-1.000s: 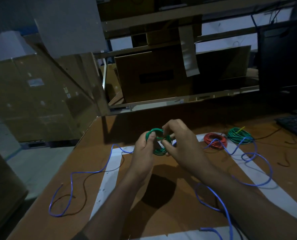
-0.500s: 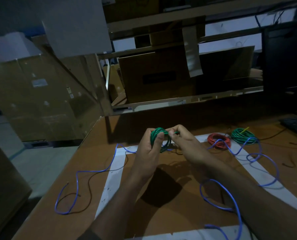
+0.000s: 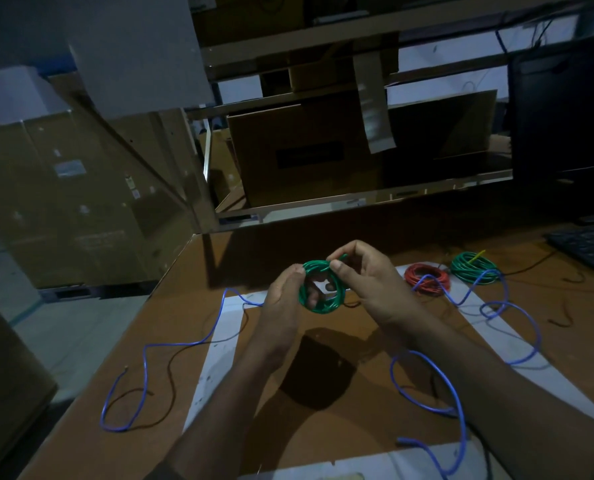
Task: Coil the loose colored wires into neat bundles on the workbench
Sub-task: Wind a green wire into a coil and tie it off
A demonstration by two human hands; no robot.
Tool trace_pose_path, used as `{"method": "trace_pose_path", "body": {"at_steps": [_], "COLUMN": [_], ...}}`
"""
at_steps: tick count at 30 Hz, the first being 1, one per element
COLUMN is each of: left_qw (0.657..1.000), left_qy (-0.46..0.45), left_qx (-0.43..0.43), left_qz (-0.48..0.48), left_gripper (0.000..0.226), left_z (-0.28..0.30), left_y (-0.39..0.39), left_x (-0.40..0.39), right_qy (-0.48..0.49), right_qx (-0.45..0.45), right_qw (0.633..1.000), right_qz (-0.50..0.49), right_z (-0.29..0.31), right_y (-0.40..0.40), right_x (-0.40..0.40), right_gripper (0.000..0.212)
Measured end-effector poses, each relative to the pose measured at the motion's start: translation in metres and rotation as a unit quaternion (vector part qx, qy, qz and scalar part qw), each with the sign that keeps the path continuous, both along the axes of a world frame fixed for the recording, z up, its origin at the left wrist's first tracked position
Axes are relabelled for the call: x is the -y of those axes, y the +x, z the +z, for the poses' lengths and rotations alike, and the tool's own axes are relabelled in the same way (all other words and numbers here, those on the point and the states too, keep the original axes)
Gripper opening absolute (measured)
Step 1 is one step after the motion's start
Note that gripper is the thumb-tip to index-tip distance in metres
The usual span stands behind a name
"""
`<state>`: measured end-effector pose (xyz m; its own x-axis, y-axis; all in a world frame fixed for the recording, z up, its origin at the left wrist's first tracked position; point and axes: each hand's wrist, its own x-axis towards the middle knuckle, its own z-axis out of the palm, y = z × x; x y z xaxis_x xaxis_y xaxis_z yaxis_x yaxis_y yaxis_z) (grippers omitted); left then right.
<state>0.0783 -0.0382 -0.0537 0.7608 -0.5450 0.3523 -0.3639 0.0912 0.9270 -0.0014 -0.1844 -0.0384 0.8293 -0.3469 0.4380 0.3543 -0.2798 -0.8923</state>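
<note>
I hold a small green wire coil (image 3: 323,303) in the air above the workbench (image 3: 323,427). My left hand (image 3: 283,299) grips its left rim, with fingertips showing through the ring. My right hand (image 3: 365,285) pinches the coil's top, where a short green wire end sticks out. A long loose blue wire (image 3: 527,323) snakes across the bench from the left edge, behind my hands, and loops under my right forearm. A finished red coil (image 3: 427,277) and another green coil (image 3: 472,268) lie at the back right.
A white tape rectangle (image 3: 216,351) marks the brown bench top. A black keyboard (image 3: 590,244) and a dark monitor (image 3: 565,116) stand at the far right. Cardboard boxes (image 3: 306,150) sit on shelving behind the bench. The bench's left edge drops to the floor.
The green coil has turned from nearly edge-on to face me as an open ring. My right hand has shifted to pinch the wire end at the coil's top.
</note>
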Motion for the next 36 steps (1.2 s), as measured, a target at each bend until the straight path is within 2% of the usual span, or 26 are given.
{"method": "trace_pose_path", "body": {"at_steps": [5, 7, 9, 14, 18, 21, 23, 27, 34, 36], "left_qw": [0.999, 0.995, 0.991, 0.984, 0.980, 0.977, 0.983, 0.998, 0.998, 0.997], "left_qy": [0.048, 0.080, 0.091, 0.086, 0.062, 0.054, 0.042, -0.030, -0.046, -0.035], "left_qx": [0.003, 0.038, 0.083, 0.158, 0.191, 0.203, 0.176, 0.056, 0.040, 0.069], "left_qz": [-0.023, -0.044, -0.052, -0.009, 0.011, 0.022, 0.015, 0.011, 0.024, 0.024], "left_gripper": [0.045, 0.052, 0.042, 0.030, 0.026, 0.025, 0.029, 0.040, 0.038, 0.038], "left_z": [-0.001, 0.002, 0.003, -0.002, -0.010, -0.014, -0.014, -0.013, -0.014, -0.014], "left_y": [0.005, 0.003, 0.005, -0.002, -0.015, -0.014, -0.015, -0.018, -0.011, -0.010], "left_x": [-0.005, -0.008, -0.010, -0.004, 0.006, 0.010, 0.012, 0.013, 0.009, 0.009], "right_qy": [-0.076, -0.096, -0.099, -0.038, 0.067, 0.096, 0.056, -0.106, -0.232, -0.258], "right_qx": [-0.004, -0.006, -0.007, 0.001, -0.017, -0.028, -0.023, -0.020, -0.057, -0.047], "right_qw": [0.997, 0.995, 0.995, 0.999, 0.997, 0.995, 0.998, 0.994, 0.971, 0.964], "right_qz": [0.006, 0.012, 0.016, 0.025, 0.015, 0.024, 0.008, -0.026, -0.027, -0.049], "right_z": [0.003, 0.003, 0.002, 0.004, 0.002, 0.002, 0.002, 0.000, 0.001, 0.001], "right_y": [-0.006, -0.007, -0.008, -0.009, -0.009, -0.008, -0.007, -0.005, -0.007, -0.007], "right_x": [0.003, 0.004, 0.003, 0.003, 0.002, 0.005, 0.007, 0.005, 0.002, 0.000], "right_gripper": [0.010, 0.010, 0.012, 0.012, 0.017, 0.017, 0.018, 0.027, 0.048, 0.042]}}
